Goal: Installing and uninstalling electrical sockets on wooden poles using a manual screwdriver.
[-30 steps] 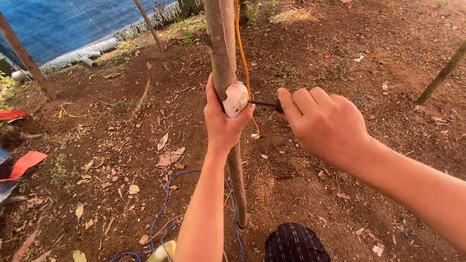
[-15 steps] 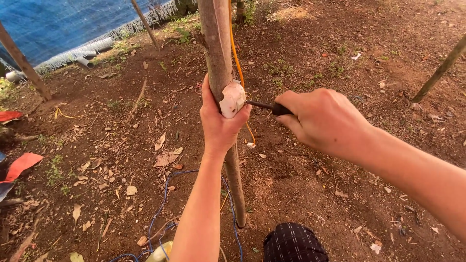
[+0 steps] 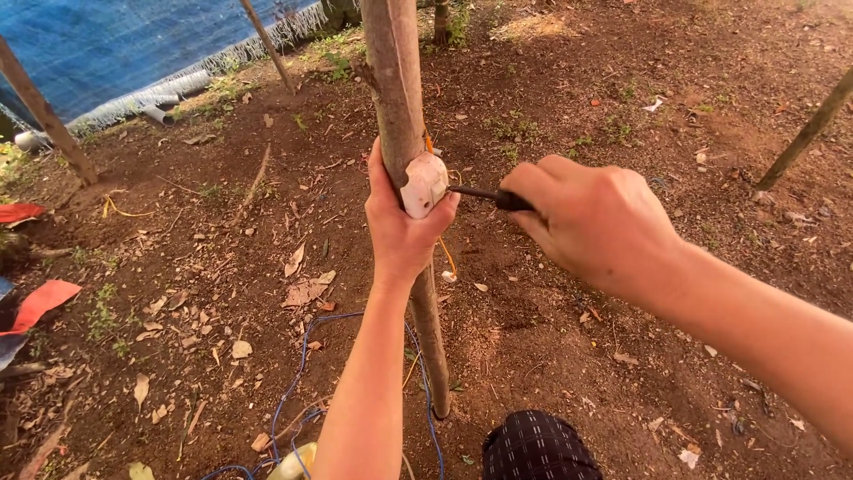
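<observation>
A thin wooden pole (image 3: 395, 98) stands upright in bare brown soil. My left hand (image 3: 400, 233) is wrapped around the pole and presses a small white plastic fitting (image 3: 424, 183) against its side with the thumb. My right hand (image 3: 597, 224) is closed on a dark-handled screwdriver (image 3: 484, 194), held level, its thin shaft reaching the fitting's right side. An orange wire (image 3: 449, 258) runs down behind the pole.
Blue cable (image 3: 298, 382) lies looped on the ground at the pole's foot. A blue tarpaulin (image 3: 115, 53) with white pipes (image 3: 169, 100) fills the far left. More slanted poles stand at left (image 3: 49, 120) and right (image 3: 804, 138). Dry leaves litter the soil. A dark patterned shape (image 3: 538, 444) sits at the bottom.
My right hand has rolled and closed tighter on the screwdriver while the tip stays at the fitting. My left hand keeps its grip; the view has shifted slightly.
</observation>
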